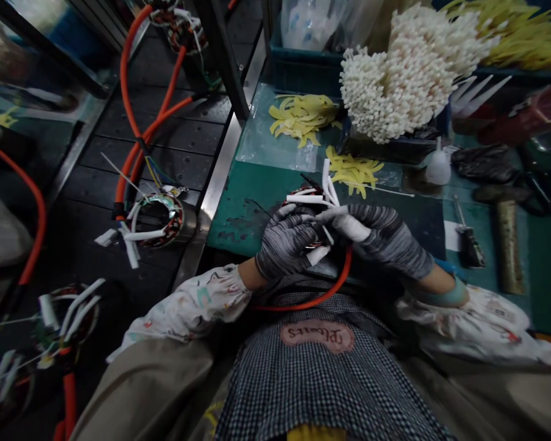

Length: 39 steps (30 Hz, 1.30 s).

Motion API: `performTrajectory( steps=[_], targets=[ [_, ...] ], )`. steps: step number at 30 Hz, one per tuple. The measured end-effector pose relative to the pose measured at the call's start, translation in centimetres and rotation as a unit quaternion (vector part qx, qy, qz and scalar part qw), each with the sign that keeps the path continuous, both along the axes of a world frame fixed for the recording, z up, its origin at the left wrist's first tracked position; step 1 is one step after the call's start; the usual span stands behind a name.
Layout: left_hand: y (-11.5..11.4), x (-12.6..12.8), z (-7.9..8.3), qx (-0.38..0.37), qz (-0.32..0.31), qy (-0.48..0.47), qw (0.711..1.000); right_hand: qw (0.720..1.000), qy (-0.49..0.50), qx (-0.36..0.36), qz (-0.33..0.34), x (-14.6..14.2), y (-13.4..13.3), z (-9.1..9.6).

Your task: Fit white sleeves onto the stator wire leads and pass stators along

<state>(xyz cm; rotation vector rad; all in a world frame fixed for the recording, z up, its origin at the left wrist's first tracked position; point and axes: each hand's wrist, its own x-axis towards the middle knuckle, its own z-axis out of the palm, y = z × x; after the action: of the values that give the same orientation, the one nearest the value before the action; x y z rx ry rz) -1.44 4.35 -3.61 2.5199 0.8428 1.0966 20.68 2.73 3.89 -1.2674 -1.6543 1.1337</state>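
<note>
Left hand [287, 245] and right hand [386, 239] clamp the stator [294, 204]; white sleeves [327, 177] above the grip could slip off if jostled.

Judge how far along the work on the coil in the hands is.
Done: several white sleeves sit on the wound coil; a sleeved coil lies on the belt at left. In hand: the left hand has the coil in its grip, the right hand fingers its sleeves, orange cable hanging below. Left: unclear; any bare leads are hidden by the hands.
</note>
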Motion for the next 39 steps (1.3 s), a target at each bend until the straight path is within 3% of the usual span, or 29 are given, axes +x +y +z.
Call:
performTrajectory(
  steps=[2, 6, 16, 19, 25, 29, 34, 39],
  targets=[
    [0.0, 0.0, -0.2, 0.002, 0.012, 0.004, 1.0, 1.0, 0.001, -0.019, 0.023, 0.3, -0.1, 0.2],
    [0.0, 0.1, -0.3, -0.014, 0.012, 0.015, 1.0, 1.0, -0.021, 0.01, -0.013, 0.8, 0.3, -0.1],
    [0.1, 0.1, 0.3, 0.058, 0.007, -0.034, 0.998, 1.0, -0.018, 0.017, -0.015, 0.7, -0.4, -1.3],
    [0.1, 0.2, 0.2, 0.043, 0.004, -0.028, 0.999, 0.999, 0.004, 0.046, 0.003, 0.8, -1.4, -1.9],
    [0.2, -0.2, -0.3, 0.001, -0.002, 0.0, 1.0, 0.997, 0.009, 0.025, -0.079, 0.6, -1.1, -1.7],
    [0.3, -0.2, -0.6, -0.027, -0.004, 0.022, 0.999, 0.997, 0.008, 0.022, -0.076, 0.4, -0.6, -1.5],
    [0.2, 0.0, -0.3, -0.005, 0.004, 0.023, 1.0, 0.996, 0.013, 0.023, -0.085, 0.2, -1.0, -1.8],
    [0.2, -0.1, -0.2, -0.003, 0.0, 0.007, 1.0, 0.998, 0.004, 0.049, -0.049, 0.7, -1.5, -2.3]
  ],
)
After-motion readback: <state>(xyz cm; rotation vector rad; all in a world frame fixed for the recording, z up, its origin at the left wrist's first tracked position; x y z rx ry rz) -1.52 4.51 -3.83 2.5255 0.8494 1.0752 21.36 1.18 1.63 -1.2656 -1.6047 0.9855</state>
